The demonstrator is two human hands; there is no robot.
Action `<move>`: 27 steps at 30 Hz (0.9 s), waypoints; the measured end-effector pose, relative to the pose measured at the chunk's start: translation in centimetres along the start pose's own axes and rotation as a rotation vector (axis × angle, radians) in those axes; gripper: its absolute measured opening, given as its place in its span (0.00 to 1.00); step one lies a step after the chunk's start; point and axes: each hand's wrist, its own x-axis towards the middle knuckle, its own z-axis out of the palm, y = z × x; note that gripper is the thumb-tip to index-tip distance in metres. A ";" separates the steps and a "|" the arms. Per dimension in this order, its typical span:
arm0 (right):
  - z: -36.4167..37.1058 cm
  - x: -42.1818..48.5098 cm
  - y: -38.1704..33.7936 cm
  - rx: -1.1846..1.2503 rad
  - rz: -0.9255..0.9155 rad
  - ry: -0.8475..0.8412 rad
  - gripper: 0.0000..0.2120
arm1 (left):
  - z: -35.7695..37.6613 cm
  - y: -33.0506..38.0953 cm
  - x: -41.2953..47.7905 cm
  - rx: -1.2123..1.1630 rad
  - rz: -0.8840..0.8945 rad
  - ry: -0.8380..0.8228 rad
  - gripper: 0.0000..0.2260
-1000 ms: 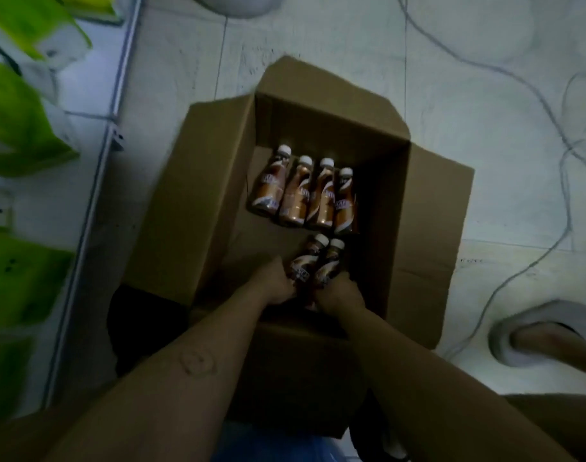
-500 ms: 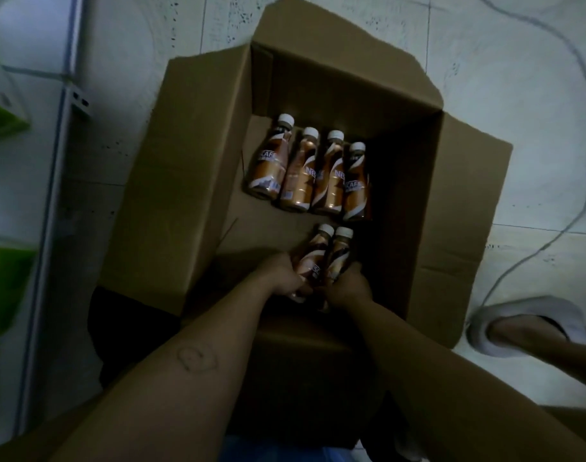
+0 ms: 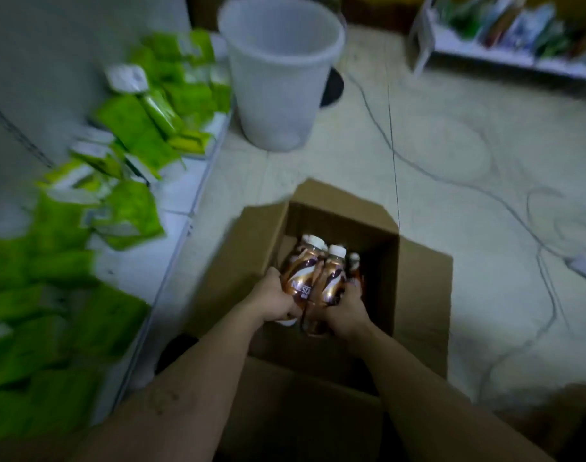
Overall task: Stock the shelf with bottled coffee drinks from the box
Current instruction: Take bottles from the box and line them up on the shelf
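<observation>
An open cardboard box (image 3: 418, 295) sits on the floor in front of me. My left hand (image 3: 273, 298) grips a brown coffee bottle (image 3: 301, 275) with a white cap. My right hand (image 3: 346, 310) grips a second coffee bottle (image 3: 331, 278) beside it. Both bottles are held upright, side by side, above the box opening. Another bottle (image 3: 354, 266) shows behind them inside the box; the others are hidden. The low white shelf (image 3: 181, 195) runs along the left.
Green packets (image 3: 131, 125) cover the low shelf at left. A white plastic bucket (image 3: 278, 71) stands on the floor beyond the box. A thin cable (image 3: 451, 181) snakes over the tiles at right. Another stocked shelf (image 3: 504, 35) is at the far right.
Both hands have lifted their two bottles up out of the box bottom. My view has tilted up, bringing the bucket and the shelf of green packets into sight.
</observation>
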 end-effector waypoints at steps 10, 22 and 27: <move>-1.4 -14.1 -21.3 0.066 -0.545 -0.183 0.29 | -14.7 9.4 -18.4 -0.119 0.445 0.444 0.24; 5.5 -31.7 -36.4 0.240 -1.022 -0.631 0.28 | -26.8 9.9 -42.4 0.045 0.723 1.187 0.32; 12.5 -36.3 -38.5 0.173 -1.095 -0.776 0.26 | -29.8 5.2 -48.7 0.092 0.579 1.392 0.35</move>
